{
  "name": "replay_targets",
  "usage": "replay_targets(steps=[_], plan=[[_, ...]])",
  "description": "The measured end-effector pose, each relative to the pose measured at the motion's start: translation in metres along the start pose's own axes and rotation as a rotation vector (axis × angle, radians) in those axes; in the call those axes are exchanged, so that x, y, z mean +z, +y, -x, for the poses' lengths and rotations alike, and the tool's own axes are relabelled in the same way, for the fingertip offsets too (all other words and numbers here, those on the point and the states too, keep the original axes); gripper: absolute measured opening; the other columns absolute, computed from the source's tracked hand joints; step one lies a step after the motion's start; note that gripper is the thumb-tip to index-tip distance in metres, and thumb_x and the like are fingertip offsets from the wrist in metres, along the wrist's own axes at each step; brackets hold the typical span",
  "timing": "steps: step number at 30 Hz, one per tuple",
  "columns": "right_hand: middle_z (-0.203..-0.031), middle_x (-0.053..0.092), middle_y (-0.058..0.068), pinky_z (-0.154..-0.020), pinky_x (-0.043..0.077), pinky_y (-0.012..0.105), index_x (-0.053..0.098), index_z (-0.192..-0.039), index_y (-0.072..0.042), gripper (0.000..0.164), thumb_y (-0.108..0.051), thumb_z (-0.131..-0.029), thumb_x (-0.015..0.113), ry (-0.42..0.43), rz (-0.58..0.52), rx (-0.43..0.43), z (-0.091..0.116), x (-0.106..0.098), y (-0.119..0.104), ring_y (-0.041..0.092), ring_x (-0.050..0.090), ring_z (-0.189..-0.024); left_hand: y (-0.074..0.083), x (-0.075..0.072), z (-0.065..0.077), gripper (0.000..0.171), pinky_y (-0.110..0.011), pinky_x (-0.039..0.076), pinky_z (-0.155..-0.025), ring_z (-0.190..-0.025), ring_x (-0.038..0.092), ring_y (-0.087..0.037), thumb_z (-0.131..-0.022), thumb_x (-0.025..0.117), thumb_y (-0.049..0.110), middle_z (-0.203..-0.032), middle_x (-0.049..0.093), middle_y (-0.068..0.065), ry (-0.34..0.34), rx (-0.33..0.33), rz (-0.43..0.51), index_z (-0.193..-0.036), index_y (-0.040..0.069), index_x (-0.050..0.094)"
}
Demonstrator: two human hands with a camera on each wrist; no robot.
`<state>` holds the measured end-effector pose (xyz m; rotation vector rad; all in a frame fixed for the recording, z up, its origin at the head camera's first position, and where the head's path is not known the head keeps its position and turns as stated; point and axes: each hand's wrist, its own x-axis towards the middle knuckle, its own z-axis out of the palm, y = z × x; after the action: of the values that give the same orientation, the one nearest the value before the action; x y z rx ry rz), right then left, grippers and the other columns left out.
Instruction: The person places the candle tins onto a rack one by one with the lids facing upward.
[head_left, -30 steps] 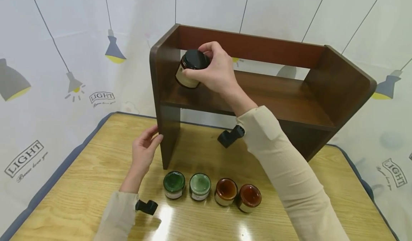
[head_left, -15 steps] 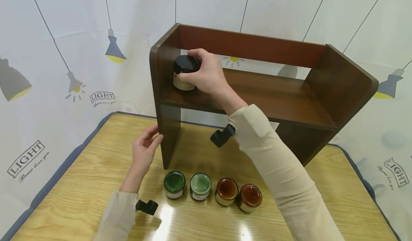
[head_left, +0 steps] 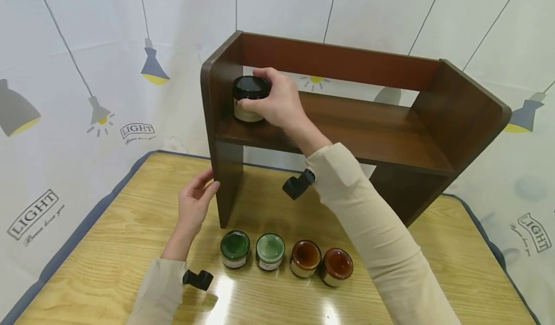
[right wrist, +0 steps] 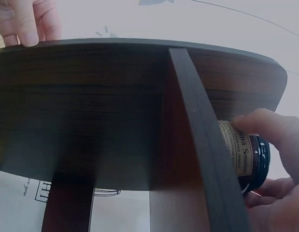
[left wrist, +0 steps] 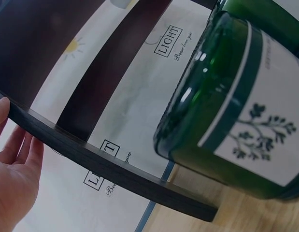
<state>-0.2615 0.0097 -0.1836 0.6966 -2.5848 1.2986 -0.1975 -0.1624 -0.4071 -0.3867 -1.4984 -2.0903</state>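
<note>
Bright head view, white glare on table (head_left: 108,238), dimmer right wrist view, shelf unit (right wrist: 91,111) shadowed

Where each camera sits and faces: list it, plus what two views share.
Head: on the head, facing forward and down at the shelf unit and table; left hand, right hand and sleeves show.
Left wrist: on that wrist, facing the side panel and a green jar close up; part of the left hand shows at left.
Right wrist: on that wrist, facing the side panel and the dark jar; parts of both hands show.
Shared: head and right wrist both show the dark jar and both hands.
</note>
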Motion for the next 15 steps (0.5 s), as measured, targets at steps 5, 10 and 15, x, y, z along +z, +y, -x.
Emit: replay_targets(steps=[5,10,15], plan=[[-0.135,0.048,0.006,-0.094,0.043,0.025,0.04,-0.14,-0.008,0.071,-0.021,-0.079,0.076,-0.006,-0.001,0.029,0.002,0.001,-0.001,0.016,0.048,-0.116,0.0,-0.001,0.0,0.04,-0.019,0.049,-0.087,-0.103,0.059,-0.009,-0.083,0.056,-0.017,-0.104,0.067,0.004,0.006,-0.001,-0.002,-0.108,0.011,0.069],[-0.134,0.048,0.008,-0.095,0.043,0.025,0.035,-0.142,-0.005,0.077,-0.02,-0.078,0.077,-0.014,-0.041,0.054,0.007,0.001,-0.002,0.017,0.049,-0.117,0.0,-0.002,0.0,0.041,-0.019,0.049,-0.087,-0.103,0.059,-0.009,-0.083,0.055,-0.018,-0.104,0.067,0.005,-0.007,0.019,0.02,-0.108,0.01,0.069],[-0.131,0.05,0.009,-0.097,0.043,0.024,0.035,-0.142,-0.006,0.078,-0.019,-0.077,0.077,0.008,-0.121,0.074,0.014,-0.004,0.0,0.017,0.051,-0.118,0.0,-0.002,0.001,0.041,-0.018,0.049,-0.087,-0.103,0.059,-0.009,-0.083,0.055,-0.018,-0.104,0.067,0.006,-0.01,0.024,0.02,-0.108,0.011,0.069]])
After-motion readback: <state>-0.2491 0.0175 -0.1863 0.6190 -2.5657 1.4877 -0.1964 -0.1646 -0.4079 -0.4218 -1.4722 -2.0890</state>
